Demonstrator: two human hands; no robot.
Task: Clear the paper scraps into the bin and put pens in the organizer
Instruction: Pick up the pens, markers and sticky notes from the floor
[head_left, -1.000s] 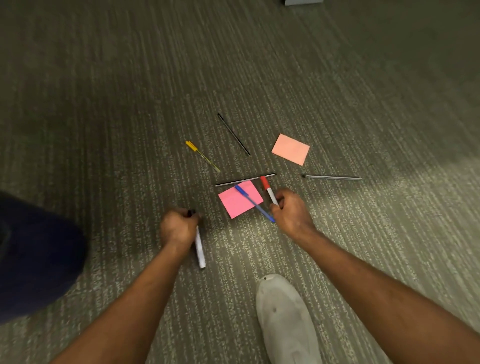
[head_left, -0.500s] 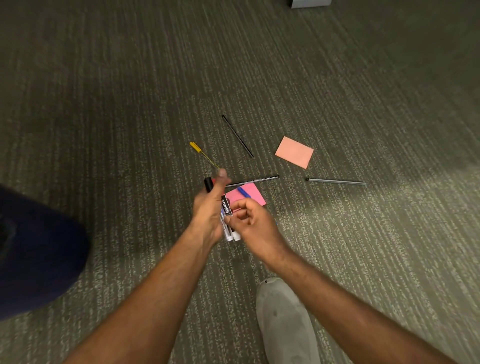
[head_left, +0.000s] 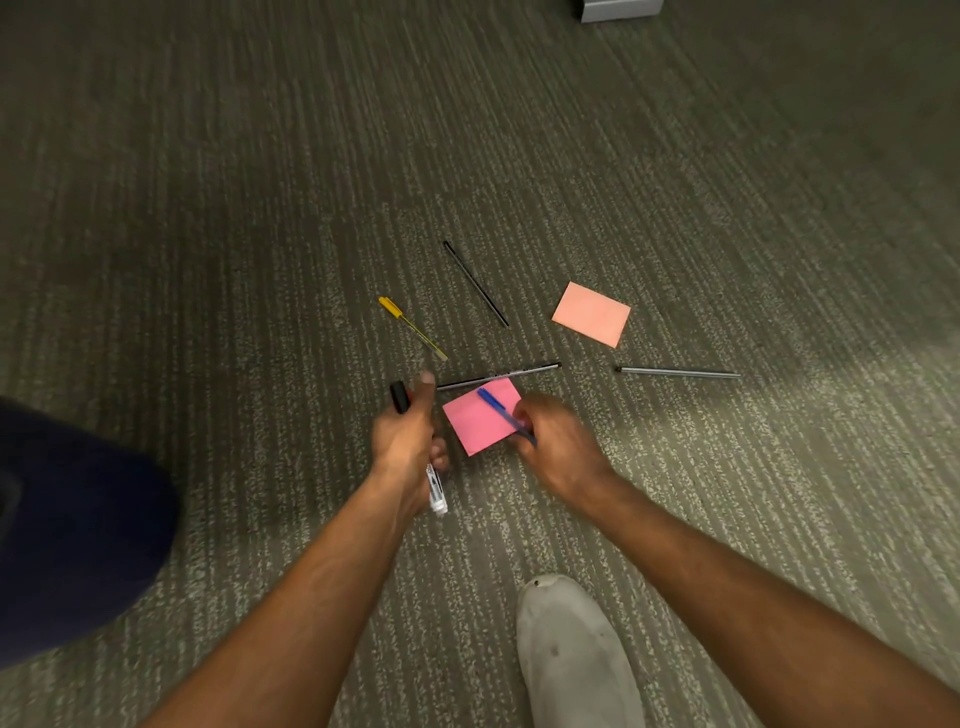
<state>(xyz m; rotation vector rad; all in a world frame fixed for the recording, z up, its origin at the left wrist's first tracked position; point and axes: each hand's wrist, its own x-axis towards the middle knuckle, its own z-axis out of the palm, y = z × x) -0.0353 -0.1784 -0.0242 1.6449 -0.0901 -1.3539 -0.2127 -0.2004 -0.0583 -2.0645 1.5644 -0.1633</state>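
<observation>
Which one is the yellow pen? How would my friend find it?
Look at the grey carpet, just past the left hand holding markers. The yellow pen lies there alone, slanting away from that hand. It is the only one with a bright yellow cap; the pens around it are black, grey or blue.

**Hands among scattered pens on carpet**

The left hand (head_left: 408, 441) grips a white marker with a black cap (head_left: 435, 488). The right hand (head_left: 556, 441) closes on a blue pen (head_left: 496, 406) lying across a pink square paper note (head_left: 475, 423).
</observation>
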